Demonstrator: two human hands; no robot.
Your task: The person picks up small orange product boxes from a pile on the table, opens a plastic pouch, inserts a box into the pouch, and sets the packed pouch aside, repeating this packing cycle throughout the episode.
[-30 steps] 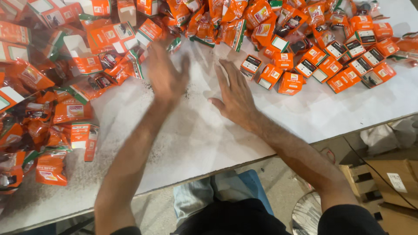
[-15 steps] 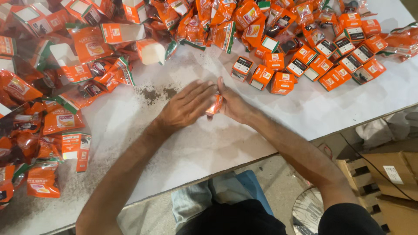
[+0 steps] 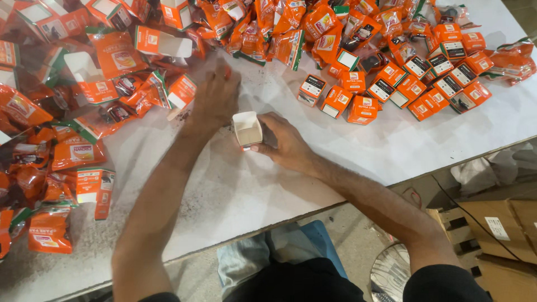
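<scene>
My right hand (image 3: 282,141) holds a small open carton (image 3: 248,130) upright on the white table (image 3: 313,162), its white inside and raised flaps showing. My left hand (image 3: 215,98) is stretched out beyond it, fingers curled at the near edge of the heap of orange pouches (image 3: 263,31) and open orange cartons (image 3: 162,45). I cannot see whether its fingers grip anything. To the right stands a cluster of closed orange cartons (image 3: 386,84) in rough rows.
Orange pouches and flat cartons (image 3: 56,145) crowd the table's left side. Dark specks dot the white top near my hands. Below the table's edge are brown cardboard boxes (image 3: 492,235), a round metal object (image 3: 391,274) and crumpled white material (image 3: 492,168).
My hands, joined over a small carton half a second ago, have parted. The right hand keeps the carton, open end up, while the left has reached forward to the heap.
</scene>
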